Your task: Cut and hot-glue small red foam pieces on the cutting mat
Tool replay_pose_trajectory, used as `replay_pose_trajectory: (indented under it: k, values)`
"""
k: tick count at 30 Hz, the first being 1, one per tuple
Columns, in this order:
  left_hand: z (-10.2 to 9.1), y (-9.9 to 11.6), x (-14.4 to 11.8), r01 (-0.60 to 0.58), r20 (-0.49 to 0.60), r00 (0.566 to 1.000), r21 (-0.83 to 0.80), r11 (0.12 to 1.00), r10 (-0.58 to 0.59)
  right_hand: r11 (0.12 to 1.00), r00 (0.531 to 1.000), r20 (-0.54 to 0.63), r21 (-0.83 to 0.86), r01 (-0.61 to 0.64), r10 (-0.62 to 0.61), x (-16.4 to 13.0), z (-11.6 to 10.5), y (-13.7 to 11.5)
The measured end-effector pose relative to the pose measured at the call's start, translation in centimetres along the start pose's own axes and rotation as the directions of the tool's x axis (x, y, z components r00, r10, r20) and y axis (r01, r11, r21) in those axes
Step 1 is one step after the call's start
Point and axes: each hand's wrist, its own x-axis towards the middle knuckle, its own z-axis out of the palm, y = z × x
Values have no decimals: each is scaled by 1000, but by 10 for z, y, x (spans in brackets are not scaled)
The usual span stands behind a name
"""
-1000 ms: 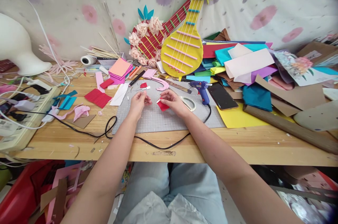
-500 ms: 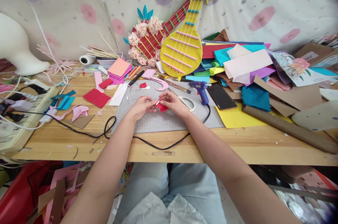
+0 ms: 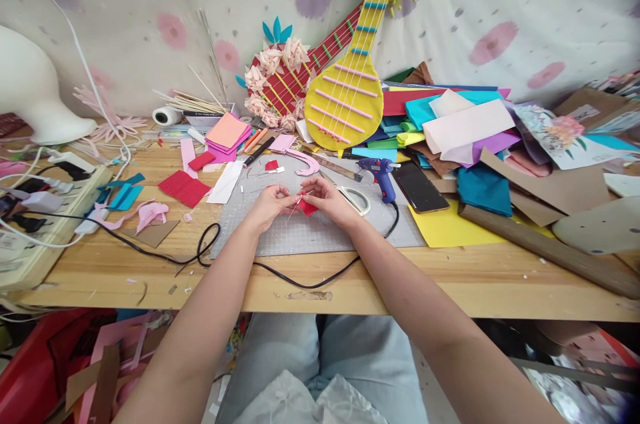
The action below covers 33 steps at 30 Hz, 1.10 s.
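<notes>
Two hands point(image 3: 271, 206) point(image 3: 327, 200), two stringed instruments point(image 3: 345, 104) point(image 3: 283, 85), one glue gun point(image 3: 383, 180)

Runs wide as wooden table point(image 3: 430, 287) | carries grey cutting mat point(image 3: 280, 241) centrally | bears red sheet point(image 3: 184, 189), cream power strip point(image 3: 83, 194) at left | holds yellow sheet point(image 3: 443, 229) right of mat | shows black cord point(image 3: 310, 286) near front edge

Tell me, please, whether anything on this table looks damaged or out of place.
Near the front edge of the table, a rough brown patch looks worn or stained, unlike the smoother wood around it. The black cord also trails in loose curves beneath both forearms, which looks untidy.
</notes>
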Motion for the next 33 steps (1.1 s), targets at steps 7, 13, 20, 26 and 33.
replay_pose_trajectory:
  k: [7,13,20,26,33]
  values:
    - [7,-5,2,-112,-35,993,20,993,113,998,990,-127,-12,-63,61,3,6,-4]
    - [8,-6,2,-141,-42,989,56,988,143,994,986,-126,-9,-108,106,10,4,3]
    - [6,-2,-2,-76,-2,997,50,996,77,997,984,-168,-31,-71,65,11,1,5]
    - [6,0,-5,-43,24,999,56,998,42,997,990,-125,-43,-67,62,10,2,1]
    - [5,0,-4,-92,-37,995,39,995,94,970,992,-75,-217,-112,98,3,1,-5]
